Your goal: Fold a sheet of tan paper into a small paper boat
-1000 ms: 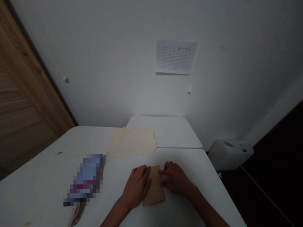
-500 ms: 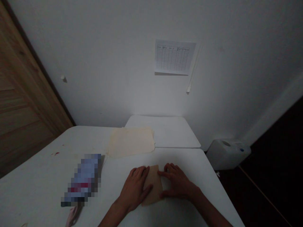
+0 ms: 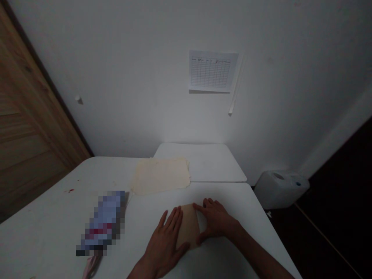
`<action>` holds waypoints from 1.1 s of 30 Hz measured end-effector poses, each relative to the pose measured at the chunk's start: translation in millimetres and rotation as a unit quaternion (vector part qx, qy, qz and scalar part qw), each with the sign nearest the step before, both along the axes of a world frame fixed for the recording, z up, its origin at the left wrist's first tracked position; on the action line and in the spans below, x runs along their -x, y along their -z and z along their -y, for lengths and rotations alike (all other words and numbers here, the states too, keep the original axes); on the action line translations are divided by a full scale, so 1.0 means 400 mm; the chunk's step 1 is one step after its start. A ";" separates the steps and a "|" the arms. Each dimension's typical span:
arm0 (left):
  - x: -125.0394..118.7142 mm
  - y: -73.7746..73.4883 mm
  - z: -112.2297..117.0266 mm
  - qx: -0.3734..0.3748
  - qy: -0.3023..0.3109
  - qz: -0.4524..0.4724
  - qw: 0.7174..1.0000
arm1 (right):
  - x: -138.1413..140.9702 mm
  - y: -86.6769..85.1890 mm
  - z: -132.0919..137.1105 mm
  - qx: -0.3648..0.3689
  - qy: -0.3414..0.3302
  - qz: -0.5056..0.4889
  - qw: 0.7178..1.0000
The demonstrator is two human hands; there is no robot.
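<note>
A flat tan rectangular piece (image 3: 188,228), like paper or thin card, lies on the white table in front of me. My left hand (image 3: 167,240) rests on its left side, palm down with the fingers stretched out and the thumb at the lower edge. Along the opposite side, my right hand (image 3: 214,220) has its index fingertip at the upper right corner and its thumb at the lower right corner. These two fingers are spread apart, while the others curl on the table. The piece's left part is hidden under my left hand.
Thin beige sheets (image 3: 161,176) lie behind the hands. A blurred bluish item (image 3: 106,217) with a pink strap (image 3: 91,265) is at left. A white board or tabletop (image 3: 209,161) meets the wall. A white plastic container (image 3: 279,190) stands beyond the table's right edge.
My left hand has straightened and shifted slightly, its fingers now flatter along the tan piece's left side. My right hand stays at the right edge, nearly unmoved.
</note>
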State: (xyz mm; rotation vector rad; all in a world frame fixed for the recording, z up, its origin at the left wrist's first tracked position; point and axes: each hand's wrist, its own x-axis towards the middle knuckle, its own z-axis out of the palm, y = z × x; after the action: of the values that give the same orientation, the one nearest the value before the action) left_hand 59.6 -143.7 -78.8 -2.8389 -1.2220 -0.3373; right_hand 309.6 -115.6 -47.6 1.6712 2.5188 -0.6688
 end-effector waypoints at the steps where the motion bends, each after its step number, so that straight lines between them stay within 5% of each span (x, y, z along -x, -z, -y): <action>1: -0.001 0.002 0.001 -0.001 0.000 0.002 1.000 | 0.001 0.001 0.000 0.004 0.004 0.000 1.000; 22: -0.018 0.006 -0.050 -0.043 -0.047 0.126 0.990 | 0.015 -0.006 -0.022 -0.061 -0.001 -0.053 0.997; 26: -0.021 0.008 -0.045 -0.027 -0.028 0.164 0.986 | 0.010 -0.014 -0.031 -0.098 0.008 -0.133 0.986; 33: -0.031 0.005 -0.050 0.060 0.024 0.248 0.967 | 0.018 0.012 -0.078 -0.029 0.123 -0.315 0.941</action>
State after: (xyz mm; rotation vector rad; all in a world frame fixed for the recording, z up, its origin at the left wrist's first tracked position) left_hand 72.1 -123.8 -80.9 -2.9913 -1.2745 -1.0634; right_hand 302.4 -84.5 -52.6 2.0813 2.7446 -1.3583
